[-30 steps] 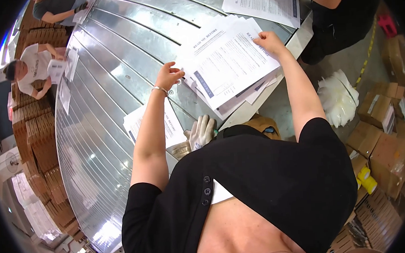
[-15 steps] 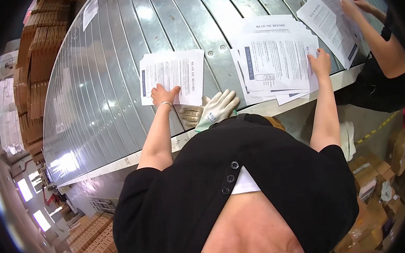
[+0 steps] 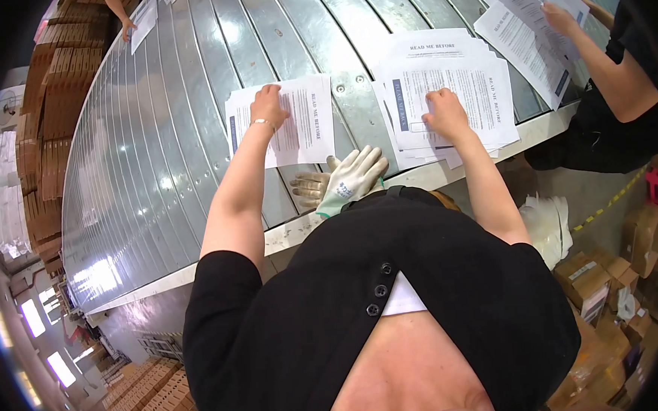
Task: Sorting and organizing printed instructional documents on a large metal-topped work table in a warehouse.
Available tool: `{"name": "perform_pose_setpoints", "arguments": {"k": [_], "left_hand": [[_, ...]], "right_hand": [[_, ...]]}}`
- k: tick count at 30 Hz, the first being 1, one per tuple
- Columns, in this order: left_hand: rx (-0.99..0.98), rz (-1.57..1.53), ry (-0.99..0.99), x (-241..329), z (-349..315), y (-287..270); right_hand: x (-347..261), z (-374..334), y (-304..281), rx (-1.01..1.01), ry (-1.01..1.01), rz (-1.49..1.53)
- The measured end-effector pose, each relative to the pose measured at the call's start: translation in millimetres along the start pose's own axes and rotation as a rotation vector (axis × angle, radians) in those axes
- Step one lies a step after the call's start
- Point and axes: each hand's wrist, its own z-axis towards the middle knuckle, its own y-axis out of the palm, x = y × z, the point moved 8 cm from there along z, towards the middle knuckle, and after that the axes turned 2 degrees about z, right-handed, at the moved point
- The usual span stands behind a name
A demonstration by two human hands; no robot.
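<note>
On the metal slatted table, my left hand [image 3: 269, 106] rests over the upper part of a small stack of printed sheets [image 3: 306, 139]. Its fingers are bent with the thumb apart, and it grips nothing that I can see. My right hand [image 3: 448, 114] lies on a larger, loosely fanned pile of printed sheets [image 3: 480, 83]. There the thumb and fingers are apart, touching the top sheet near its middle. Between the two piles, by the table's near edge, lies a pair of white work gloves [image 3: 343, 183], one across the other.
At the right a co-worker's hand [image 3: 559, 20] handles more printed sheets [image 3: 518, 39]. Another person's hand [image 3: 128, 29] touches a sheet [image 3: 146, 24] at the far left. Stacked brown cardboard [image 3: 72, 78] stands beyond the table's left side; cardboard boxes [image 3: 586, 276] sit at the lower right.
My left hand has moved up from the small stack's lower edge. My right hand has left the larger pile's right edge and moved left over it. A hand has appeared at far left.
</note>
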Motion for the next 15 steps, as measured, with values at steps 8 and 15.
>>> {"name": "perform_pose_setpoints", "arguments": {"k": [8, 15], "left_hand": [[-0.366, 0.211, -0.021, 51.6, 30.8, -3.6], [-0.206, 0.174, 0.088, 46.9, 55.4, 1.0]], "right_hand": [[8.3, -7.0, 0.0, 0.029, 0.026, 0.052], [11.6, -7.4, 3.0, 0.037, 0.034, 0.066]]}}
